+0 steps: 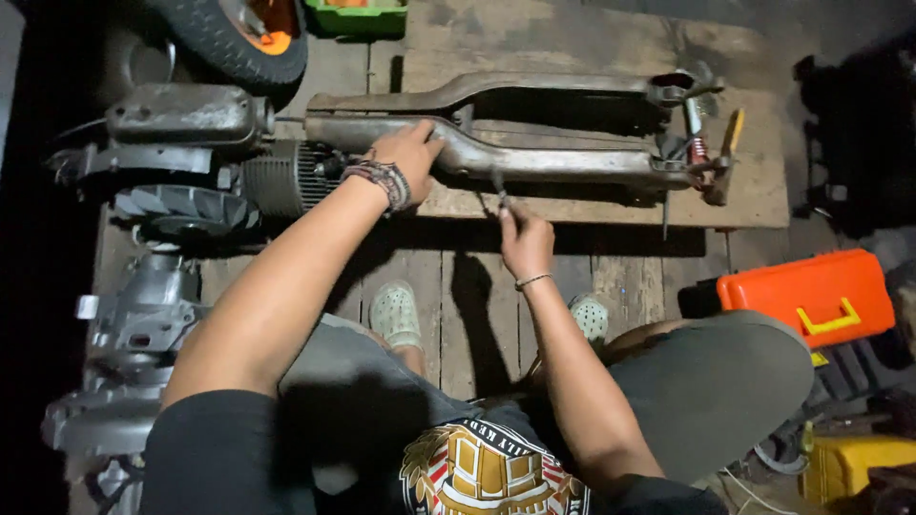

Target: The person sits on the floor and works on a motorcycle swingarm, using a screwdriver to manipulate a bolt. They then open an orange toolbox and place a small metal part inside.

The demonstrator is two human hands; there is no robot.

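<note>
A black shirt (477, 472) and grey-clad knees fill the near edge; the person squats on a plank floor (458, 296) with pale clogs (396, 313) under them. The left hand (405, 153) lies flat on the long metal frame (534, 157), fingers curled over its upper tube near the finned engine (286, 176), gripping it. The right hand (525, 238) sits just below the frame, fingers pinched together on a small thin tool (501, 195) whose tip meets the frame's lower edge. The frame rests across a wooden board (754, 191), a red spring and yellow-handled tool (733, 133) at its far end. An orange case (811, 291) stands to the right. To work this well, I judge the left hand should hold the frame firmly while the tool stays square to its spot.
</note>
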